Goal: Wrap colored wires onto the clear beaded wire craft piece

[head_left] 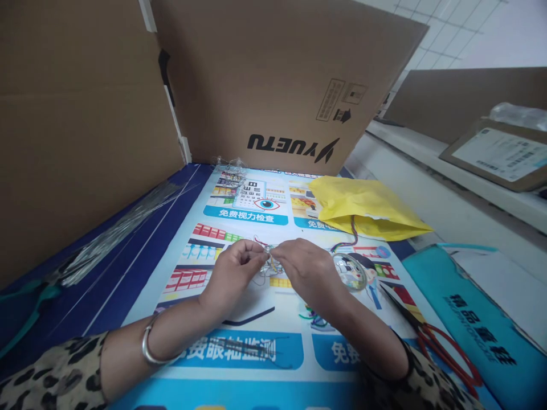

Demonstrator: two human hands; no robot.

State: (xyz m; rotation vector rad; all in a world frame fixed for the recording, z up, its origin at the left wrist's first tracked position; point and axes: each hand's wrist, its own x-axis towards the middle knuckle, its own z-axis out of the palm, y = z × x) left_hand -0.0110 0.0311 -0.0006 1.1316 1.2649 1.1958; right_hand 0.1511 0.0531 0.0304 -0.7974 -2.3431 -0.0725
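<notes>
My left hand (pixel 234 269) is closed, thumb and forefinger pinching a small tangle of thin wire (pixel 269 266) over the printed poster. From the right, my right hand (pixel 308 272) meets it, fingers bent together at the same wire piece; its fingertips are partly hidden. Silvery loops and a red strand stick out between the hands. Just right of my right hand sits a round clear dish (pixel 351 272) with small things inside. Coloured threads (pixel 318 320) lie under my right wrist.
A yellow padded envelope (pixel 367 205) has a dark braided cord at its opening. Red-handled scissors (pixel 447 347) lie at right beside a teal box (pixel 474 307). Bundled wires (pixel 123 230) and green-handled pliers (pixel 40 293) are at left. A cardboard wall (pixel 273 74) stands behind.
</notes>
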